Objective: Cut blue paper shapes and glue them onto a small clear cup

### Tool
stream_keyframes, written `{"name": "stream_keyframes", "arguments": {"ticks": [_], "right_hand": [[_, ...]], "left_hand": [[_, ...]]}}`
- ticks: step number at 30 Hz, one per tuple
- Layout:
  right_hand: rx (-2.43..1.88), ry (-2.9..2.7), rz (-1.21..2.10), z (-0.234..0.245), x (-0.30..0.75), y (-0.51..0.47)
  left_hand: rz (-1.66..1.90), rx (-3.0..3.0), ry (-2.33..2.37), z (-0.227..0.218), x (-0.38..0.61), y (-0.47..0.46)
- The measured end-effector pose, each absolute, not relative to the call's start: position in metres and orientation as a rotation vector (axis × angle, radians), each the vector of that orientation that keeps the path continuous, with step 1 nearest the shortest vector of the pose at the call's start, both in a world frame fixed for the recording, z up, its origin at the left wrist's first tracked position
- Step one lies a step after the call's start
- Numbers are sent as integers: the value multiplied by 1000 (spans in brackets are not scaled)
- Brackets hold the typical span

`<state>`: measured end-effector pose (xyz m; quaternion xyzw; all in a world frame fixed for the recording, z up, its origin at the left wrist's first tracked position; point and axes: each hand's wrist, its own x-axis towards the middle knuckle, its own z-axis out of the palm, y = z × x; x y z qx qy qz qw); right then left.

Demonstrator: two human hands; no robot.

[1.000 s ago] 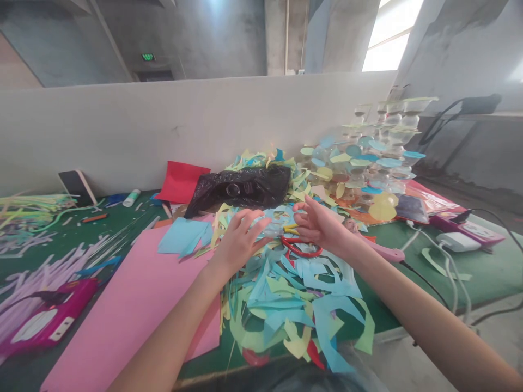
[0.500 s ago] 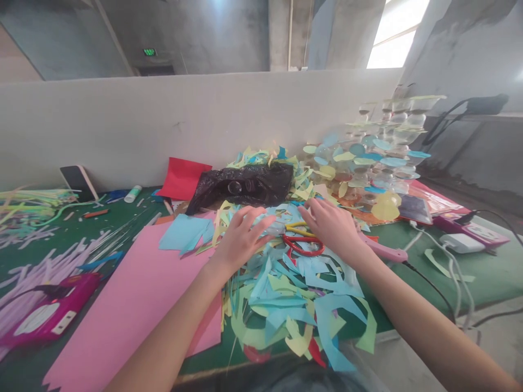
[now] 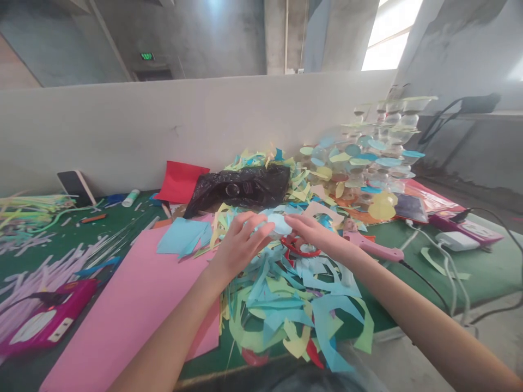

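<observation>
A pale blue paper disc (image 3: 280, 224) is between my two hands, above the heap of cut paper. My left hand (image 3: 244, 235) is closed at its left edge, thumb and fingers curled towards it. From the other side, my right hand (image 3: 309, 231) pinches the disc's right edge with its fingertips. Whether a clear plastic piece sits under the disc is hidden by the fingers. Just below my right hand, red-handled scissors (image 3: 301, 249) lie on the scraps. A pink glue gun (image 3: 376, 249) rests right of that hand.
Blue and green paper scraps (image 3: 281, 305) cover the front middle. Pink sheets (image 3: 134, 305) and blue paper squares (image 3: 182, 237) lie to the left. A black plastic bag (image 3: 261, 182) sits behind. Stacked clear cups with paper discs (image 3: 368, 158) stand back right, near cables and a power strip (image 3: 469, 228).
My right hand has moved left and down, off the scissors, and now meets the left hand at the pale blue disc. Both hands have closed in. The view has shifted slightly.
</observation>
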<state>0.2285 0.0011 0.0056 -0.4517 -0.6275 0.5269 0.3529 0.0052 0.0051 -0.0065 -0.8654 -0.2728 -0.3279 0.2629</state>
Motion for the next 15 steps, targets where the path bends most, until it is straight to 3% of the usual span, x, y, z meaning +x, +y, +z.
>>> {"name": "stream_keyframes", "arguments": {"ticks": [7, 15], "right_hand": [[-1056, -1555, 1582, 5, 224, -5], [-1015, -1421, 1536, -4, 225, 3]], "left_hand": [[-951, -2322, -668, -4, 12, -2], [-936, -2353, -749, -4, 9, 4]]}}
